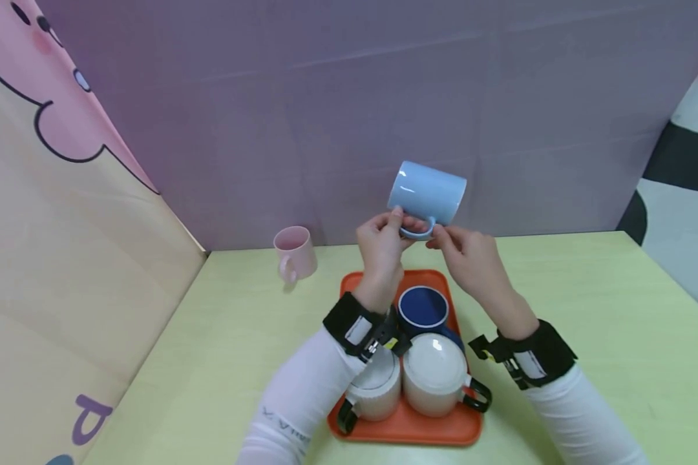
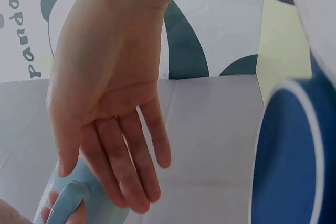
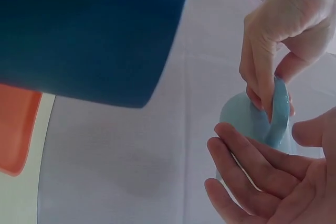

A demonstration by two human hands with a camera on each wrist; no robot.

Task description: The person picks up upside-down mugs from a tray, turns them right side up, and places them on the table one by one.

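The left hand (image 1: 380, 242) is pinching the handle of a light blue mug (image 1: 427, 192), lifting it above the orange tray (image 1: 407, 423); the right hand (image 1: 468, 258) is touching it with fingers loose. The yellow-green desk (image 1: 587, 303) is meeting a purple wall (image 1: 326, 97); the sleeve is hiding one white mug (image 1: 375, 387) partly

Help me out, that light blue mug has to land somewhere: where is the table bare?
Bare table lies right of the orange tray, and between the tray and the pink mug to its left. The tray is crowded: dark blue mug and two white mugs fill it.
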